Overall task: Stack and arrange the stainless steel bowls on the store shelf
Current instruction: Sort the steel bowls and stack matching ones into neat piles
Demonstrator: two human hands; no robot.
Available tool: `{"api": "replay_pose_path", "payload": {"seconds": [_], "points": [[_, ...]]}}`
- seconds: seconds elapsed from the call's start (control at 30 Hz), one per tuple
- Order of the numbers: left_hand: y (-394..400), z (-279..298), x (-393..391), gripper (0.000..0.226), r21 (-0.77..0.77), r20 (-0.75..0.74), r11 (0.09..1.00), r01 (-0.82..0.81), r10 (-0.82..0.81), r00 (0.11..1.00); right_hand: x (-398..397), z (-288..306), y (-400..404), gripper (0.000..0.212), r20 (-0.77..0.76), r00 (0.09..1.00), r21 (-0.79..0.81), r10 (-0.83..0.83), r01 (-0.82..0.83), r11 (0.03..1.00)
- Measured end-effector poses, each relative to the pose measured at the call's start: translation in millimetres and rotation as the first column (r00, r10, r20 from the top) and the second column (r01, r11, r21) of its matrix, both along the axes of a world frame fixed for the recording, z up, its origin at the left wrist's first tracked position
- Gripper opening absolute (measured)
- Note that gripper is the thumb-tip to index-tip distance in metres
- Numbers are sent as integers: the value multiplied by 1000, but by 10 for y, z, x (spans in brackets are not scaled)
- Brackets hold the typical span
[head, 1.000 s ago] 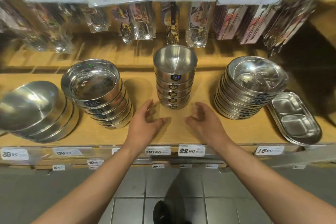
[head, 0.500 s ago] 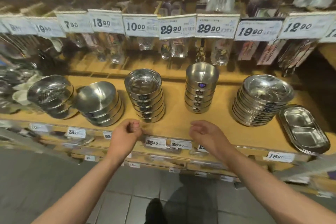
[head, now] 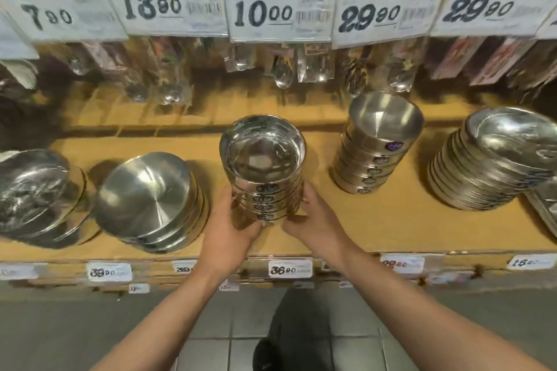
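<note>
Half a second ago your hands hung loosely curled at the shelf's front lip with nothing in them; now both clasp the stack of deep, straight-walled stainless steel bowls (head: 262,172), low on its sides. Your left hand (head: 230,227) wraps the stack's left flank, and your right hand (head: 316,221) cups the right, fingers curled behind it. The view has also closed in, so this stack sits centre frame on the yellow wooden store shelf (head: 385,220), near the front.

To the left, a leaning stack of wide brushed steel bowls (head: 147,199) stands close by, with only a narrow strip of bare shelf between. To the right, the gap is wider before the stack of small tapered steel bowls (head: 379,141), and the pile of shallow polished steel dishes (head: 494,159) lies beyond that. Behind your stack, bare shelf runs back to the hanging packaged utensils (head: 283,69). The front edge, lined with white price labels (head: 290,269), lies just under your wrists.
</note>
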State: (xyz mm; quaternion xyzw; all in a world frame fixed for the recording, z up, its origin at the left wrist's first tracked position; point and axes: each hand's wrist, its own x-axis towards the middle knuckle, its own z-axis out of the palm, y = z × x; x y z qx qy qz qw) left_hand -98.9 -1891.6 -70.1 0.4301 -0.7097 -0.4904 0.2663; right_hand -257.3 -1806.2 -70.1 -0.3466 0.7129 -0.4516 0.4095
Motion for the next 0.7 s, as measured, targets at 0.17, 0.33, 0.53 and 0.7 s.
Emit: {"api": "replay_pose_path", "payload": {"seconds": [0.17, 0.33, 0.53, 0.7], "points": [[-177, -73, -24, 72, 25, -68, 999, 41, -40, 997, 43, -5, -165, 60, 32, 996, -70, -87, 89, 994], [-306, -62, -101, 73, 27, -99, 998, 62, -59, 993, -29, -67, -305, 65, -17, 996, -85, -92, 90, 992], [-377, -40, -163, 73, 20, -129, 998, 59, -56, 990, -75, -93, -390, 66, 56, 994, -104, -93, 98, 990], [-258, -61, -62, 69, 15, -55, 998, 57, -56, 997, -9, -64, -253, 48, 60, 993, -33, -106, 108, 994]]}}
